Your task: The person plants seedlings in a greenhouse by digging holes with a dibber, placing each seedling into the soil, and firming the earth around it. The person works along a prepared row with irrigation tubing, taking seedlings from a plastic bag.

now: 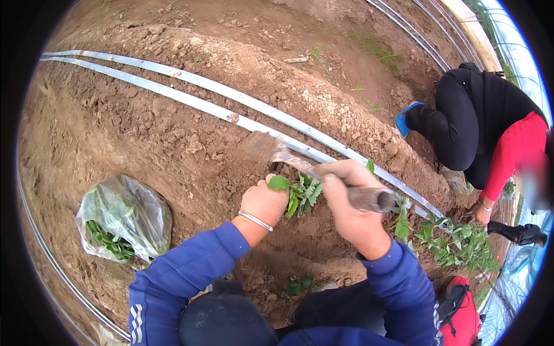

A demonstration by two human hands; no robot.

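My left hand [265,200] is closed at the base of a leafy green seedling [299,194], close to the soil of the raised bed [190,142]. A silvery bangle [256,220] circles that wrist. In my right hand [352,207] is a hand trowel, or a similar short digging tool [298,162], gripped near its tubular handle end [371,200]. Its soil-caked blade [260,146] is blurred and points left, just above the soil beside the nearer drip tape [203,105]. Where the seedling's stem and roots end is hidden behind my fingers.
A clear plastic bag [147,216] of green seedlings rests on the soil at left. Planted seedlings [463,244] line the bed at right, where a crouching person [471,112] reaches down. A second drip tape [242,96] runs alongside. A loose seedling [299,284] lies near my legs.
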